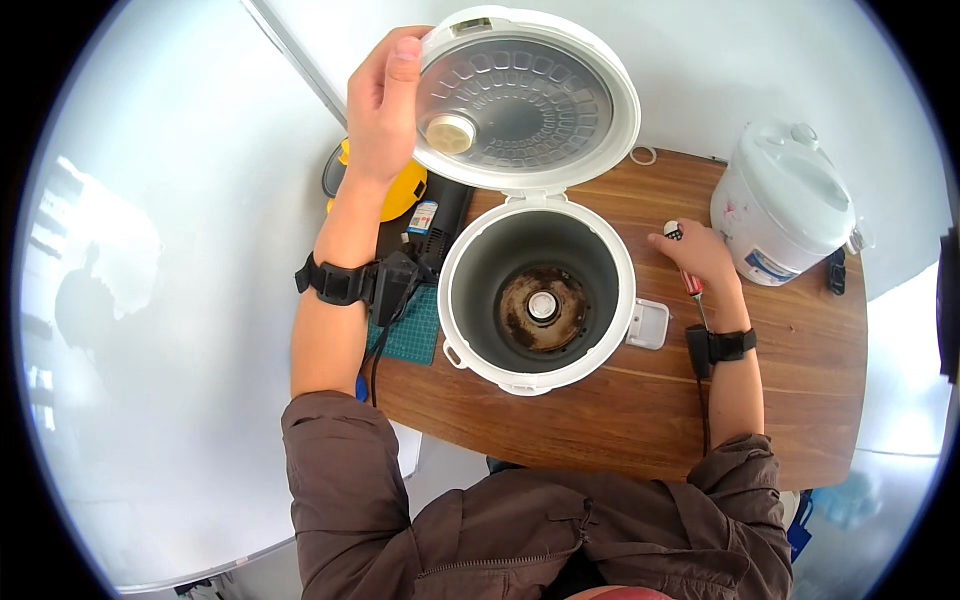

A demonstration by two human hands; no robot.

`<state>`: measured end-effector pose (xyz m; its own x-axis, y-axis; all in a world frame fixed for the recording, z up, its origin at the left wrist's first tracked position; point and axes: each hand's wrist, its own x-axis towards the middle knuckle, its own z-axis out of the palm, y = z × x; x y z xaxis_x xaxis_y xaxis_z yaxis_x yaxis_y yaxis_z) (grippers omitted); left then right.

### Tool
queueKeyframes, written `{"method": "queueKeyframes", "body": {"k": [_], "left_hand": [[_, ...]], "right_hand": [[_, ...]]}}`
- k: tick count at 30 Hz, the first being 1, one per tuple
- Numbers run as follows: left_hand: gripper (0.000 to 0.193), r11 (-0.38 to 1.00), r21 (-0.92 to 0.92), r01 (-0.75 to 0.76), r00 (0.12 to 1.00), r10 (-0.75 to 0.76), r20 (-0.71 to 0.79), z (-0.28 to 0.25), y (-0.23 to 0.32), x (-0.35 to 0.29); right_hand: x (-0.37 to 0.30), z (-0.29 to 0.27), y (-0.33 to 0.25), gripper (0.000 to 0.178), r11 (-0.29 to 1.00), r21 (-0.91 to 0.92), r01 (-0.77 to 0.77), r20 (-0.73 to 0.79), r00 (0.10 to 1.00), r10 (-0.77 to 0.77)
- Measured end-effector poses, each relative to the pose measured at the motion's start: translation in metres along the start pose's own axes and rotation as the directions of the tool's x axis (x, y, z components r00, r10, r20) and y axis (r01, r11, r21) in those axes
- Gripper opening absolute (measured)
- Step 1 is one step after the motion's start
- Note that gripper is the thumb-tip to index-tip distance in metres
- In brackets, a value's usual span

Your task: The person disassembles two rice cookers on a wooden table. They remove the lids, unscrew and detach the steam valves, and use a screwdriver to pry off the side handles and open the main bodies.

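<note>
A white rice cooker (451, 290) stands on the table with its lid raised. No pot sits inside; the bare heating plate (520, 318) at the bottom is stained brown around a pale centre knob. My left hand (385, 105) grips the left edge of the upright lid (625, 110), thumb on the inner side, other fingers partly hidden. A metal inner plate (510, 85) with a cream round cap (450, 133) lines the lid. To the cooker's right, my right hand (705, 252) is closed around a screwdriver (692, 284) with a red, white and black handle, its shaft toward my wrist.
A white rounded appliance (780, 205) stands at the table's right. A small white tray (648, 325) juts out beside the cooker. Left of it lie a green cutting mat (410, 335), a black object (455, 205) and a yellow-and-black item (405, 192). A white ring (643, 155) lies behind.
</note>
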<state>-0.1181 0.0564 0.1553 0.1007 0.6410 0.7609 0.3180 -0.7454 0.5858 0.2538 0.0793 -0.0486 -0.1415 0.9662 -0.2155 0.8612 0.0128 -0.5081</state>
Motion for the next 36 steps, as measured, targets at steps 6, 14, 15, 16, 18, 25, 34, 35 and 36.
{"method": "queueKeyframes", "body": {"k": [6, 14, 15, 16, 18, 25, 34, 35, 36], "left_hand": [[0.049, 1.0, -0.005, -0.001, 1.0, 0.001, 0.021, -0.002, 0.005, -0.006], [0.052, 0.993, 0.113, 0.014, 0.999, -0.019, 0.045, -0.008, 0.016, -0.012], [0.053, 0.987, 0.161, 0.015, 0.998, -0.025, 0.058, -0.011, 0.021, -0.012], [0.053, 0.978, 0.209, 0.016, 0.997, -0.031, 0.07, -0.013, 0.025, -0.013], [0.053, 0.961, 0.275, -0.003, 0.993, -0.03, 0.114, -0.017, 0.036, -0.015], [0.05, 0.874, 0.437, -0.214, 0.954, 0.091, 0.285, -0.031, 0.067, -0.043], [0.057, 0.691, 0.464, -0.555, 0.811, 0.325, 0.486, -0.026, 0.088, -0.114], [0.053, 0.669, 0.46, -0.584, 0.789, 0.336, 0.514, -0.024, 0.094, -0.115], [0.052, 0.659, 0.46, -0.595, 0.784, 0.347, 0.516, -0.022, 0.096, -0.119]], "right_hand": [[0.004, 0.01, 0.005, 0.063, 0.998, -0.057, 0.031, -0.059, 0.998, -0.034], [-0.005, 0.014, -0.002, 0.056, 0.976, -0.219, 0.019, -0.151, 0.987, -0.053], [-0.004, 0.016, -0.001, 0.056, 0.966, -0.257, 0.021, -0.167, 0.984, -0.066], [-0.005, 0.016, 0.0, 0.057, 0.965, -0.263, 0.019, -0.169, 0.983, -0.066], [-0.007, 0.016, -0.001, 0.058, 0.962, -0.274, 0.013, -0.177, 0.982, -0.064], [-0.009, 0.013, -0.002, 0.059, 0.958, -0.285, 0.016, -0.184, 0.98, -0.071], [-0.005, 0.015, 0.005, 0.06, 0.959, -0.282, 0.037, -0.167, 0.982, -0.087], [-0.004, 0.015, 0.005, 0.06, 0.958, -0.285, 0.043, -0.166, 0.982, -0.094], [-0.005, 0.015, 0.004, 0.06, 0.956, -0.287, 0.05, -0.165, 0.981, -0.101]]}}
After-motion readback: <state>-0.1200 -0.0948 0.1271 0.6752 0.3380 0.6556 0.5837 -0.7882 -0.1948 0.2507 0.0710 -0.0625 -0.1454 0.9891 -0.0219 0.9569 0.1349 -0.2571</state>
